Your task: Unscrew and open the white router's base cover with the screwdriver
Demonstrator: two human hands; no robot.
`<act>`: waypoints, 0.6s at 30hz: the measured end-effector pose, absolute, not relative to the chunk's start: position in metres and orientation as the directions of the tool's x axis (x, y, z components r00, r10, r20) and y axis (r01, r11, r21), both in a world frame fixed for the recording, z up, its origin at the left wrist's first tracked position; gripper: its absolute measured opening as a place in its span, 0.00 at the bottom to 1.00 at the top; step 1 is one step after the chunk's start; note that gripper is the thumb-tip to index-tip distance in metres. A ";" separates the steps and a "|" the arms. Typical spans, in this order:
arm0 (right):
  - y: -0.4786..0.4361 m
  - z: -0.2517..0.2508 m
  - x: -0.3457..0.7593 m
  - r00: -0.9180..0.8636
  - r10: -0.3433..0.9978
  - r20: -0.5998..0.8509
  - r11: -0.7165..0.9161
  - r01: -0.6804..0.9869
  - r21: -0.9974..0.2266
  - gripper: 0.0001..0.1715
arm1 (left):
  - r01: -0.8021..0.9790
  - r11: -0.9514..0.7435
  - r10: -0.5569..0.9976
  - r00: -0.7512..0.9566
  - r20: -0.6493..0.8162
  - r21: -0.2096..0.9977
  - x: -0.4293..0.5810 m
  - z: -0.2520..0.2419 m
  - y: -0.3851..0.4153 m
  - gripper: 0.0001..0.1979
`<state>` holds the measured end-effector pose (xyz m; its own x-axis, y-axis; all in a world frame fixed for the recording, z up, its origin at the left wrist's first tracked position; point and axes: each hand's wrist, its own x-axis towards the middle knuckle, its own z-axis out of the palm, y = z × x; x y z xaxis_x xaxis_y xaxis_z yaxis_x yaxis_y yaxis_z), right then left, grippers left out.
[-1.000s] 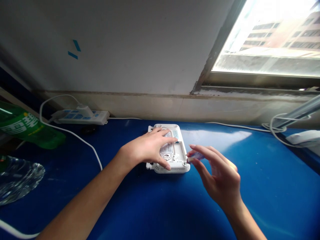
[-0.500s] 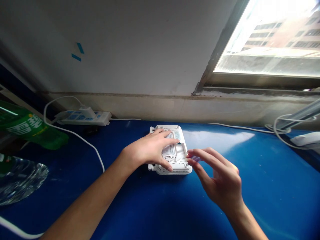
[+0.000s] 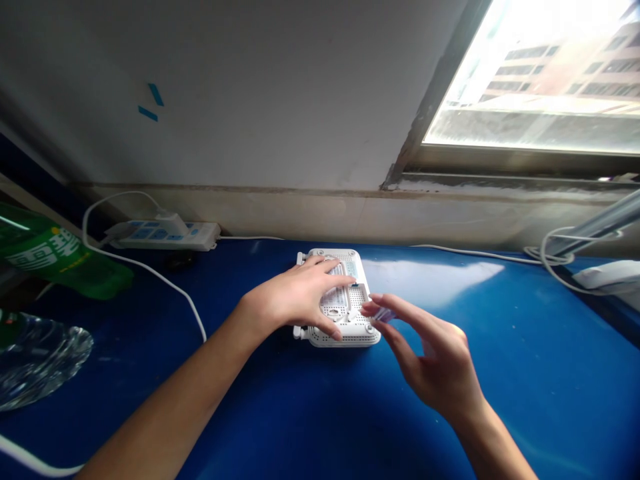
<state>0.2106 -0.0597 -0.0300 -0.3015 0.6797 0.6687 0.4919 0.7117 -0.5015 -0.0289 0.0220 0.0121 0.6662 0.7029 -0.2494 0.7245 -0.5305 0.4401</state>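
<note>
A white router (image 3: 357,332) lies underside up on the blue table, its vented base and round feet showing and its folded antennas at the left edge. My left hand (image 3: 295,297) rests across it with fingers spread, the thumb near the front edge. Part of the label and base is hidden under this hand. Between the thumb and fingers of my right hand (image 3: 433,347) is a small translucent purplish piece (image 3: 383,315), too blurred to name exactly. Those fingertips are at the router's right side, over its recessed corner; whether they touch it I cannot tell.
At the back left a power strip (image 3: 200,235) holds a white plug, and its cable (image 3: 165,277) runs forward. A green bottle (image 3: 75,260) and a clear bottle (image 3: 47,360) lie at the left. A metal lamp-like arm (image 3: 595,230) wrapped in cable stands at the right.
My right hand has moved slightly left, bringing the purplish piece further over the router's right edge. My left hand keeps its place on the router. The whole view has shifted a little.
</note>
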 end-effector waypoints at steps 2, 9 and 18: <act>-0.059 -0.029 0.210 -0.292 0.672 0.681 0.707 0.525 -0.473 0.24 | 0.718 -0.534 0.704 0.670 -0.236 0.446 -0.029 0.012 0.022 0.50; -0.059 -0.030 0.200 -0.228 0.682 0.695 0.654 0.614 -0.441 0.16 | 0.718 -0.530 0.707 0.668 -0.231 0.451 -0.029 0.012 0.021 0.50; -0.060 -0.036 0.209 -0.276 0.710 0.648 0.676 0.525 -0.517 0.30 | 0.731 -0.510 0.708 0.656 -0.261 0.454 -0.027 0.015 0.022 0.51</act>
